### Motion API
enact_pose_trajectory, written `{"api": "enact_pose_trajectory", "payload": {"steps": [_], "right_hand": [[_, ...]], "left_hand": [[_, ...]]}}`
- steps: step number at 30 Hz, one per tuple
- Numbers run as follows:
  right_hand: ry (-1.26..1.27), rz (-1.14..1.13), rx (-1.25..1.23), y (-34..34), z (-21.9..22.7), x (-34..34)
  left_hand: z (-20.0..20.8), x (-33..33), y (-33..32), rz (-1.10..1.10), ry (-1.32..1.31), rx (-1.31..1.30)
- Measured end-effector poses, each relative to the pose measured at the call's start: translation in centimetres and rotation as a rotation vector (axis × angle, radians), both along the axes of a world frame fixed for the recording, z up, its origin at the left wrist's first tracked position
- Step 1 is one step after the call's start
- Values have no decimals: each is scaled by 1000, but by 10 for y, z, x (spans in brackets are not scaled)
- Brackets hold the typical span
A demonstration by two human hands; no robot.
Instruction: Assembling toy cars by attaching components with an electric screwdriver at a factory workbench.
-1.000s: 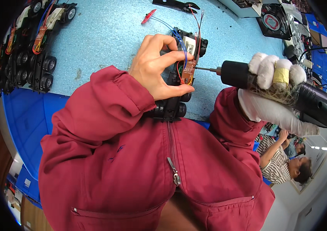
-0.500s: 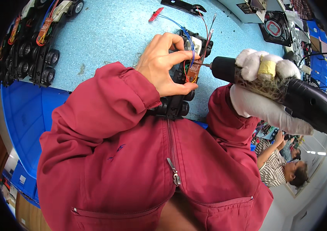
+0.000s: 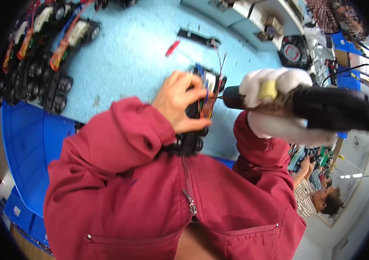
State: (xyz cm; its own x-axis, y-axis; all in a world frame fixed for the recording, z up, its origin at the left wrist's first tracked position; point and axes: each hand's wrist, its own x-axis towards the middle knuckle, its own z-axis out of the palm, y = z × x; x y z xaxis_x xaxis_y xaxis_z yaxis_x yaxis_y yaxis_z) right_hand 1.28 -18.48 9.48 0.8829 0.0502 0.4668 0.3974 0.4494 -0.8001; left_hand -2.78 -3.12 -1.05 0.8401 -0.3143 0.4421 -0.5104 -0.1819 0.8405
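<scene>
A black wheeled toy chassis (image 3: 188,142) stands on the table close to my body. My left hand (image 3: 178,100) grips it, thumb and fingers spread around a small brown circuit board (image 3: 207,108) with coloured wires. In my right hand (image 3: 250,86), which wears a white glove with yellow tape round one finger, is a black electric screwdriver (image 3: 332,108). Its thin bit points left and meets the board's edge; motion blur hides whether a screw is there. A small red part (image 3: 172,48) hangs off on wires beyond the chassis.
More wheeled chassis (image 3: 50,82) crowd the table's left side. A black strip-shaped part (image 3: 195,38) lies farther back, near white metal housings (image 3: 275,26) and a black fan (image 3: 295,53). Blue bins (image 3: 32,151) stand below left. Another person (image 3: 314,201) works at right.
The view has shifted, so the table and chassis sit lower in the picture. The screwdriver has swung nearer to level, its bit still at the board. My left hand keeps its grip.
</scene>
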Motion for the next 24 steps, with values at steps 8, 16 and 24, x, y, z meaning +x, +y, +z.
{"api": "enact_pose_trajectory", "payload": {"steps": [8,16,24], "right_hand": [[125,-229,29,29,45,172],[112,-235,-125,23,28,157],[69,287,117,-67,38,29]], "left_hand": [[8,3,1,-67,17,2],[7,5,2,-114,52,6],[0,13,7,-146,-11,16]]}}
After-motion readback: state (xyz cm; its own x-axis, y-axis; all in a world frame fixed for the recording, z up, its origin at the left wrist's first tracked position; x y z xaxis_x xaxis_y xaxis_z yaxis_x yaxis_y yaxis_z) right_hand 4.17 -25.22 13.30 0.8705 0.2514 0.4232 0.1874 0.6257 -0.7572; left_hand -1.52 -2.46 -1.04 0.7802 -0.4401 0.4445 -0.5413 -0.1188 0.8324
